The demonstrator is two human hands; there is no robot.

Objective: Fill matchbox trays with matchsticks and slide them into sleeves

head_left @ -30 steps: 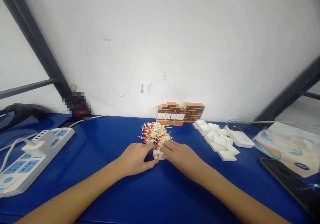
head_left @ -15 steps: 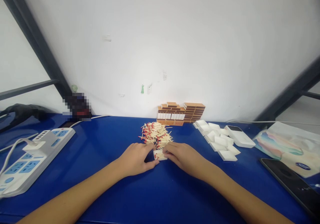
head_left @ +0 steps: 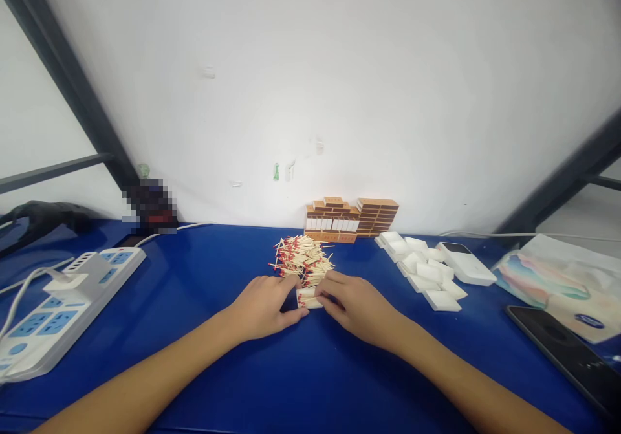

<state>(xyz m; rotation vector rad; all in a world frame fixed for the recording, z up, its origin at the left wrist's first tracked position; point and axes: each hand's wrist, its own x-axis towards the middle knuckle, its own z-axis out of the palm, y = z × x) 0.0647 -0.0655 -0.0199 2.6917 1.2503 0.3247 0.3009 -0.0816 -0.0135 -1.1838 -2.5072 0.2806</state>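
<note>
A small white matchbox tray (head_left: pixel 309 300) lies on the blue table between my hands, with red-tipped matches in it. Thumb and forefinger of my left hand (head_left: pixel 269 308) bracket its left end, gripping its near and far sides. Over the tray's right end, my right hand (head_left: pixel 352 301) is closed in a pinch at the pale ends of the matches; its fingertips partly hide what they hold. Just beyond the tray rises a loose heap of matches (head_left: pixel 303 259), heads pointing various ways.
Behind the heap, stacked matchboxes (head_left: pixel 332 220) stand against the wall. White empty trays (head_left: pixel 422 269) are piled on the right, near a white device (head_left: pixel 466 264), a tissue pack (head_left: pixel 557 292) and a phone (head_left: pixel 557 350). A power strip (head_left: pixel 63 317) with cables lies left.
My right fingers have shifted slightly at the tray's right end, and the matches inside sit a little differently. My left hand has stayed in place.
</note>
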